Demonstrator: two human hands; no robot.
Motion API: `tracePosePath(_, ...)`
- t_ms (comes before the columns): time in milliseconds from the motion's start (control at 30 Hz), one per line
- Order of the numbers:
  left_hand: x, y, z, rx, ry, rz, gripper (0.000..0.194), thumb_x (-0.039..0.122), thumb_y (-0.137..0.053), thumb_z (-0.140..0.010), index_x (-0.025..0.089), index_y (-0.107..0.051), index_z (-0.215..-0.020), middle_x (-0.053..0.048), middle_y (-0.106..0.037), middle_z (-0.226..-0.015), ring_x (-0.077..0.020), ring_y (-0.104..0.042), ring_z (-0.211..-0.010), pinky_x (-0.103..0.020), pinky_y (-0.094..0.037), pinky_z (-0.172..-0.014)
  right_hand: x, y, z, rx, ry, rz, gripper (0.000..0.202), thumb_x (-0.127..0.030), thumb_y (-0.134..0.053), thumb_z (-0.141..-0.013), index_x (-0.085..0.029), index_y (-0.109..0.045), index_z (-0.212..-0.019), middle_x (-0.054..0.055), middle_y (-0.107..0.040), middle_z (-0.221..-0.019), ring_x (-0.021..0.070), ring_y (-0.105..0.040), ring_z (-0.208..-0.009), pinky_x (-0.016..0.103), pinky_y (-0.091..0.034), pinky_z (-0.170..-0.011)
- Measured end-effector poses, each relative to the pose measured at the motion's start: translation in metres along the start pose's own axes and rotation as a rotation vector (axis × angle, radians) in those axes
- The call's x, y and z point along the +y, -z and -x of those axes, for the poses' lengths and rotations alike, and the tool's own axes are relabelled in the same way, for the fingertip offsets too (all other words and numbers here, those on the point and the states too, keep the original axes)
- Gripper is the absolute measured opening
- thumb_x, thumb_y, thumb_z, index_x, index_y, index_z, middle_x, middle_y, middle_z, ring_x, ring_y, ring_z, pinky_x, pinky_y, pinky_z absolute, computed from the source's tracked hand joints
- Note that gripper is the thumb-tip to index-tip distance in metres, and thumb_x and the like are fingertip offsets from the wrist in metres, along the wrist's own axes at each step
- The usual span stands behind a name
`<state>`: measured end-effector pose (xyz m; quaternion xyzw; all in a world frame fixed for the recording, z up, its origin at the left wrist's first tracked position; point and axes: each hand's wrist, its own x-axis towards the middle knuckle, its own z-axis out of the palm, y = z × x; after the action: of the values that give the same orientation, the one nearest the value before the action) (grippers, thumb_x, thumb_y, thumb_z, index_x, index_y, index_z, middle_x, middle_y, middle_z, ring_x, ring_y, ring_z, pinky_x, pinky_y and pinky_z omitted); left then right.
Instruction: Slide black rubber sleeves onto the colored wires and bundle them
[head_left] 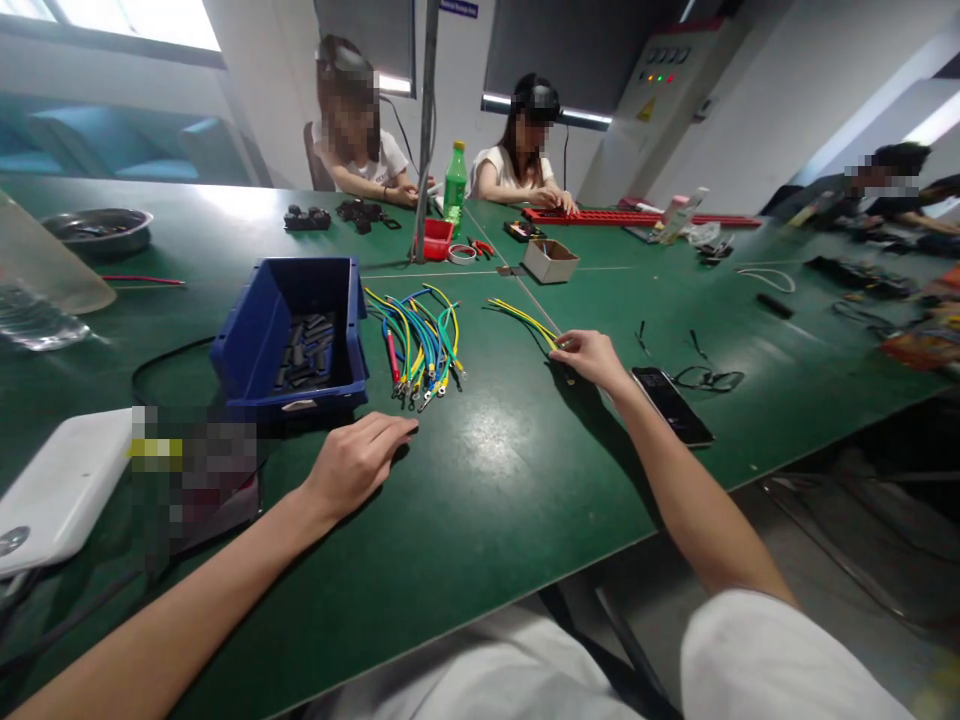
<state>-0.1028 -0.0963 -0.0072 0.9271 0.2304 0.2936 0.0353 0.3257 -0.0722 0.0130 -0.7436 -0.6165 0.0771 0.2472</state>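
Note:
My right hand (589,357) pinches the near ends of a few yellow-green wires (521,315), which lie on the green table (487,520) and point away to the left. My left hand (360,455) rests on the table, fingers pressed together, and whether anything is between them is hidden. Just beyond it is a pile of blue, green and yellow wires (427,335) with metal ring ends toward me. A red pen-like piece (393,355) lies at the pile's left side. The blue bin (251,345), left of the pile, holds many small black pieces (307,350).
A phone (671,405) and eyeglasses (709,379) lie right of my right hand. At the left are a white device (64,490) and a metal bowl (101,230). A small box (551,262), red tray (435,240) and green bottle (455,185) stand farther back. Several people sit around.

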Motion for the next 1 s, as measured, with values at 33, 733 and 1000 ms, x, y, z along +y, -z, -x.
tracePosePath(33,-0.002,0.001,0.0,0.001,0.001,0.008,0.029,0.011,-0.048,-0.088,0.014,-0.06,-0.114,-0.009,-0.069,-0.102,-0.0194,-0.065,-0.093,-0.032,-0.054,-0.081,0.002,-0.001,0.0,0.013,0.006,0.001,0.031,-0.04,-0.071,-0.07,-0.015,-0.072,-0.089,0.008,-0.073,-0.076,0.0201,-0.068,-0.071,0.027,-0.047,-0.064)
tracePosePath(733,0.002,0.002,0.004,0.052,0.107,-0.008,0.023,0.006,-0.049,-0.086,0.014,-0.063,-0.103,-0.005,-0.071,-0.091,-0.018,-0.066,-0.082,-0.03,-0.052,-0.074,-0.106,-0.04,0.031,0.46,0.313,-0.156,0.029,-0.043,-0.051,-0.087,-0.017,-0.063,-0.081,-0.002,-0.056,-0.053,0.0114,-0.048,-0.045,0.024,-0.036,-0.053)
tracePosePath(1000,-0.001,0.004,0.004,0.113,0.195,-0.004,0.02,0.018,-0.051,-0.091,0.015,-0.063,-0.107,-0.006,-0.07,-0.092,-0.0176,-0.065,-0.084,-0.03,-0.052,-0.076,-0.151,-0.084,0.005,0.443,0.267,-0.226,0.037,-0.044,-0.037,-0.091,-0.019,-0.055,-0.072,-0.006,-0.037,-0.047,0.0097,-0.033,-0.042,0.023,-0.028,-0.049)
